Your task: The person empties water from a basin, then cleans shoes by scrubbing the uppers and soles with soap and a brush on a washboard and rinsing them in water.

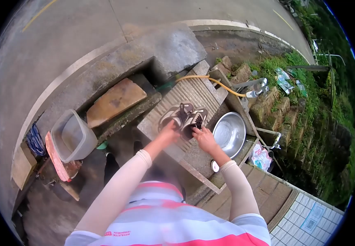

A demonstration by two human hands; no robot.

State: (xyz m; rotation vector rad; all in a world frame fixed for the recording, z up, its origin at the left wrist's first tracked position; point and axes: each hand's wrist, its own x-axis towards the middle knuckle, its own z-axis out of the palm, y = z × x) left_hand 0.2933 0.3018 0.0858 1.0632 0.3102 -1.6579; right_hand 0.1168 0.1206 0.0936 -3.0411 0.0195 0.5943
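Observation:
Two dark shoes with pale trim and laces lie side by side on the ridged stone washboard point(163, 107). My left hand point(168, 134) is closed on the heel end of the left shoe point(173, 115). The fingers of my right hand point(204, 138) pinch the heel end of the right shoe point(194, 121). Just right of the shoes, a round metal basin point(229, 135) sits in the stone sink.
A tap point(262, 87) with an orange hose point(226, 87) stands behind the sink. A translucent plastic tub point(74, 137) and a stone slab point(115, 101) are at the left. A small white round container point(214, 166) sits below the basin.

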